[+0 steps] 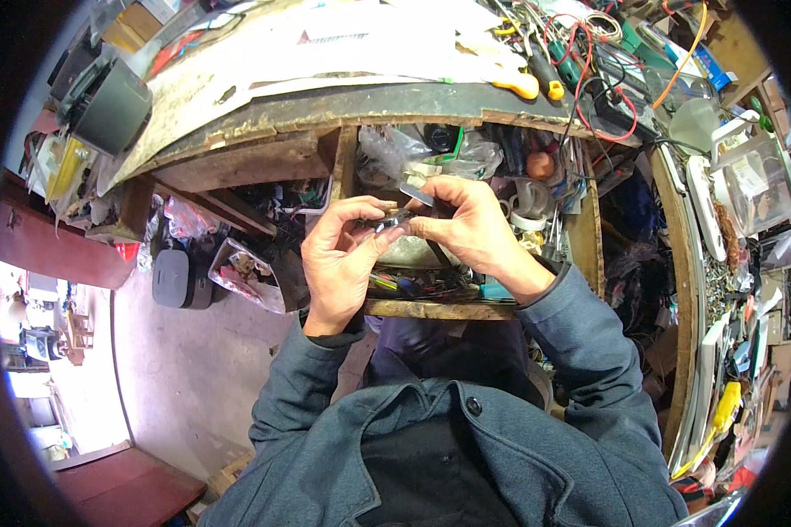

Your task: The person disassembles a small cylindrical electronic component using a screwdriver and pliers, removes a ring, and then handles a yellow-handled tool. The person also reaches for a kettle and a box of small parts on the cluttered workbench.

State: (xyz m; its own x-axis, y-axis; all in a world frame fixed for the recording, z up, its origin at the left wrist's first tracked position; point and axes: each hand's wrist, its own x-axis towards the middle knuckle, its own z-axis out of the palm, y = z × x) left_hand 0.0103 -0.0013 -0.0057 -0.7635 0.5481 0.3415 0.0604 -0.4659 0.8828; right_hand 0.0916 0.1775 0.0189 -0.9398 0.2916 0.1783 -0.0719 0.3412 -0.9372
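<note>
My left hand (338, 259) is closed round a small dark metal piece (388, 220), too small to make out in detail, with thumb and fingertips at it. My right hand (483, 233) grips a flat dark object (417, 194), its thumb reaching to the metal piece beside my left thumb. Both hands are over an open wooden drawer (444, 311) full of plastic bags, tape rolls (527, 220) and tools.
A worktop (281, 114) with paper, yellow-handled tools (523, 83) and cables runs across the back. A black container (105, 101) sits at its left, a cluttered side bench (690, 307) at right. A box (246, 272) and dark case (180, 277) stand lower left.
</note>
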